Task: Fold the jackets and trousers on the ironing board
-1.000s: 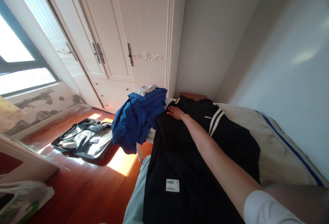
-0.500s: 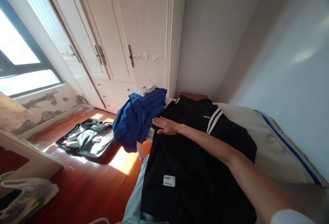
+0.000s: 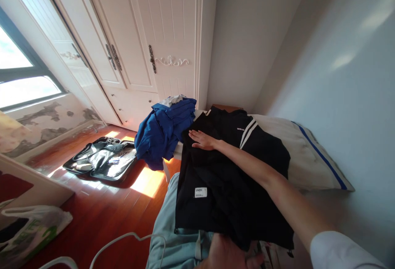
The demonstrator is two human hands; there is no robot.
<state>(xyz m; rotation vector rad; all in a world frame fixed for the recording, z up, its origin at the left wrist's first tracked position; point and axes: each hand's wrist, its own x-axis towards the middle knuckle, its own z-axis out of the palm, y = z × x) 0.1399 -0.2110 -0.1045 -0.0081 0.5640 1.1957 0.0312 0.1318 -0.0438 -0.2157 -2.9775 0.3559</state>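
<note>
A black jacket [image 3: 216, 170] with white stripes and a white label lies spread out in front of me. My right hand [image 3: 203, 140] rests flat on its upper left part, fingers stretched out, palm down. My left hand [image 3: 226, 254] is at the bottom edge of the view, beside the jacket's lower hem, which covers part of it. Its visible fingers point to the right and look apart, with no grip on the cloth showing. A crumpled blue garment [image 3: 166, 127] with a white piece on top lies just beyond the jacket to the left.
Light blue-green fabric [image 3: 166, 223] lies under the jacket's near edge. A beige cushion-like piece with a blue stripe [image 3: 317, 154] is at right. On the wooden floor are an open suitcase [image 3: 101, 160] and a plastic bag [image 3: 37, 223]. A white wardrobe [image 3: 173, 22] stands behind.
My left hand has come into view at the jacket's near hem. My right hand stays flat on the jacket. The view has shifted, so the jacket's whole lower edge now shows.
</note>
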